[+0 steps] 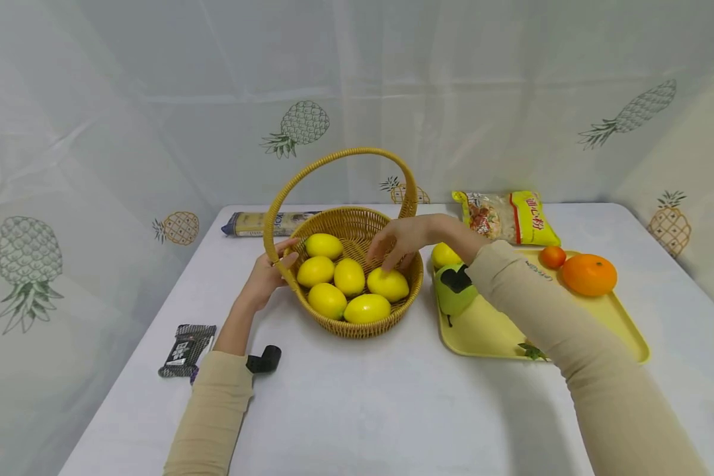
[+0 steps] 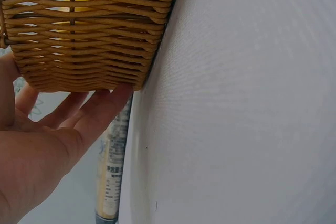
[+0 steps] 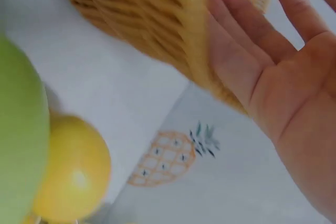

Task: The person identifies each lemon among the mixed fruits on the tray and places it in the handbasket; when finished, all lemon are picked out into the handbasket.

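A brown wicker basket (image 1: 357, 329) with a tall hoop handle stands mid-table, holding several yellow lemons (image 1: 349, 276). At its left side my left hand (image 1: 266, 277) grips the wall by the handle's base. The left wrist view shows those fingers (image 2: 100, 109) along the outside of the weave, with the thumb up by the rim. My right hand (image 1: 401, 239) reaches over the right rim, fingers loosely spread and pointing down. Its fingertips are right at the top of the rightmost lemon (image 1: 388, 284). In the right wrist view the palm (image 3: 294, 98) faces the basket's rim.
Right of the basket, a yellow tray (image 1: 488, 334) bears a green pear (image 1: 455, 301), a yellow fruit (image 1: 445, 255), a large orange (image 1: 589, 274) and a small orange fruit (image 1: 552, 257). Behind lie a yellow food bag (image 1: 506, 217) and a long packet (image 1: 268, 223). A black packet (image 1: 187, 350) lies left.
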Available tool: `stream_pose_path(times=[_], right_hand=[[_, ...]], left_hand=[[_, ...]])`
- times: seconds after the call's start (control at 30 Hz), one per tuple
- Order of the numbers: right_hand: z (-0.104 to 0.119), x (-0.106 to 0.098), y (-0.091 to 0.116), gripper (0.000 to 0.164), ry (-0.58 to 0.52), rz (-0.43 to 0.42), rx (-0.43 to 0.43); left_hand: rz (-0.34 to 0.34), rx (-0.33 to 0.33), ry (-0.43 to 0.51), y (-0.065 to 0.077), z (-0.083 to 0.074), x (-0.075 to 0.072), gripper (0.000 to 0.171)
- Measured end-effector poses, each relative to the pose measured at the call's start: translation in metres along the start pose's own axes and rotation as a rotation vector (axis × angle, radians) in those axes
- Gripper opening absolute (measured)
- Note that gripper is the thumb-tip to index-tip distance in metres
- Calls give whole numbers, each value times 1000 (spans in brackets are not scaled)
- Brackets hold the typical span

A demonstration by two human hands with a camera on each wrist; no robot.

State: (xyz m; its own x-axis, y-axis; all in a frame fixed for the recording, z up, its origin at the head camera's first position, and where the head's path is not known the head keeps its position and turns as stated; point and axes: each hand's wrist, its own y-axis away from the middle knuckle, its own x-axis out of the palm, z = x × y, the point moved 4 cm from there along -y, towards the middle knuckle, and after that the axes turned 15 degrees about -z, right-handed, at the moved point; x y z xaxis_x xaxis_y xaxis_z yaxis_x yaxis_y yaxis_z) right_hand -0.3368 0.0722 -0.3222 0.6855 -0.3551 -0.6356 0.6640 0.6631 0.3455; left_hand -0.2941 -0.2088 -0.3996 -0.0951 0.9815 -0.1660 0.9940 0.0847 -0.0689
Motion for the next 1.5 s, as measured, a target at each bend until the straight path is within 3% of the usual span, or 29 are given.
stream_pose_path(times=[0.3,0.43,0.6,0.77,0.93,1.2,1.5], right_hand=[[-16,-46,43,49,-174,-104,-83],[-38,-61,62,48,-245,-181,-111],[-78,-73,83,48,-207,-308,-64],[-115,-73,96,49,-169,-354,2],[-135,-62,103,55,-124,-299,48],[-144,-53,107,58,-3,-274,97],[-151,-50,106,58,69,-347,72]], left_hand=[[-3,-7,-9,-1,-1,-1,50],[0,-8,-5,0,-2,-1,51],[0,-3,-5,1,-3,-1,51],[-4,0,-7,1,-3,-1,51],[3,-26,2,2,-3,0,51],[17,-27,4,14,-26,4,51],[13,-43,6,17,-26,5,49]])
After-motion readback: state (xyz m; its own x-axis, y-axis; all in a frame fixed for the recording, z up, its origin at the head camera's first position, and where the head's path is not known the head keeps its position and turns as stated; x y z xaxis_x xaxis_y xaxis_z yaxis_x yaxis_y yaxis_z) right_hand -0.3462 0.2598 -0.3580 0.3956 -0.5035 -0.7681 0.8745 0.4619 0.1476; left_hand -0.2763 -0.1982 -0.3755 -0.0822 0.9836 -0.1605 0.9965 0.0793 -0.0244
